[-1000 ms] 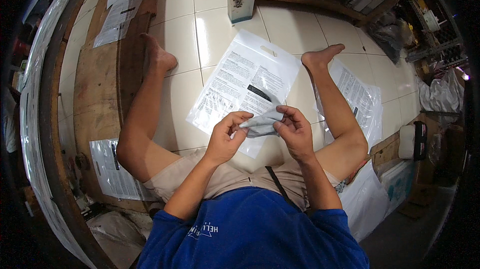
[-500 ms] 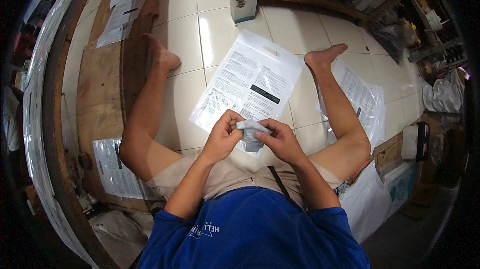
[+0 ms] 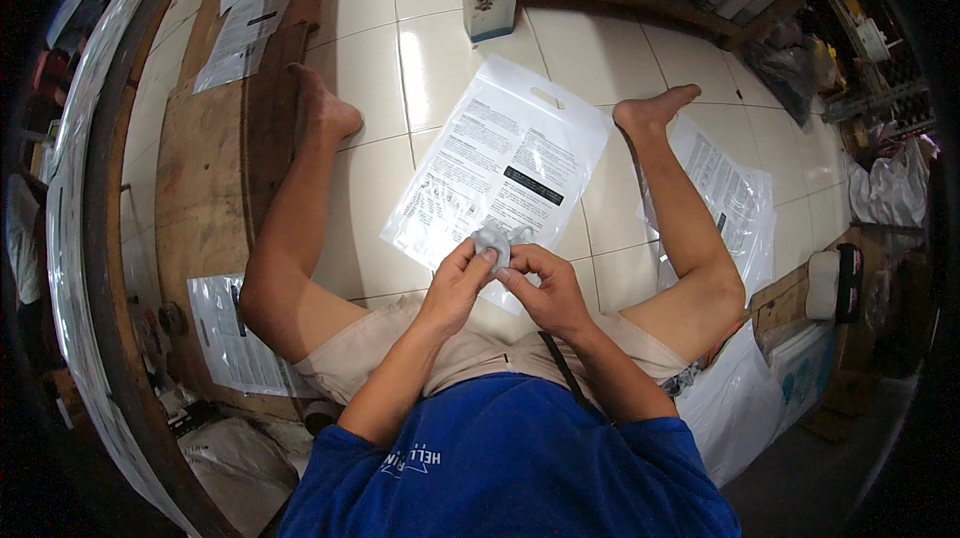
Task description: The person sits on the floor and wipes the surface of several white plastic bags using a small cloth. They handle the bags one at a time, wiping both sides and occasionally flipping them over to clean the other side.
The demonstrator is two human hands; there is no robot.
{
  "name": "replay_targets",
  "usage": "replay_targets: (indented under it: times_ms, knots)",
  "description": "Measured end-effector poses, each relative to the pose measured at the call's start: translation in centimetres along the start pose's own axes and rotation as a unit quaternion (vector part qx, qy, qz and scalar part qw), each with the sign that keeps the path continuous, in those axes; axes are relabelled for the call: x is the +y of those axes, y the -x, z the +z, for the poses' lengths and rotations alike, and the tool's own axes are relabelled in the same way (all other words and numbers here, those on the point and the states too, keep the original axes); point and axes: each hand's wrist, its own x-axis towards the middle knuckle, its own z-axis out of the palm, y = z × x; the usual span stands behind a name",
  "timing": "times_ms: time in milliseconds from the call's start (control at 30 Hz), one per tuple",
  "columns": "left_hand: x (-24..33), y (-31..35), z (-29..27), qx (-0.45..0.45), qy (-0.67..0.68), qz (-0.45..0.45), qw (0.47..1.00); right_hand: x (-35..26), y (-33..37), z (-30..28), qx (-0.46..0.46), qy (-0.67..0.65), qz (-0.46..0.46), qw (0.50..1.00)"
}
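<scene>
A small crumpled grey cloth (image 3: 493,241) is bunched between my two hands, above the near edge of a printed plastic bag. My left hand (image 3: 459,284) pinches it from the left, thumb on top. From the right, my right hand (image 3: 543,284) grips it between thumb and fingers, the fingertips of both hands nearly meeting. The white plastic bag (image 3: 520,138) lies flat on the tiles between my legs, with printed text, a dark bar and a cut-out handle hole at its far end.
A rectangular container (image 3: 490,0) with a blue cap stands beyond the bag. More printed bags (image 3: 722,183) lie by my right leg and on the wooden boards (image 3: 200,168) at left. A wooden shelf (image 3: 620,3) runs along the back. A white-and-black case (image 3: 826,284) sits at right.
The grey cloth has been gathered into a smaller bunch and turned. My hands have come closer together, with the left moving slightly right.
</scene>
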Motion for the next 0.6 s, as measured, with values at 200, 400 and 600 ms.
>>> replay_targets:
  times_ms: [200, 400, 600]
  knots:
    - [0.3, -0.7, 0.2, 0.008, 0.014, 0.001, 1.0, 1.7, 0.6, 0.3, 0.06, -0.083, 0.102, 0.989]
    - [0.8, -0.5, -1.0, -0.019, -0.063, -0.021, 0.998, -0.1, -0.6, -0.3, -0.02, -0.176, 0.15, 0.973]
    - [1.6, -0.4, -1.4, -0.028, -0.233, -0.009, 0.972, 2.2, 0.1, -0.4, -0.093, -0.151, 0.113, 0.978]
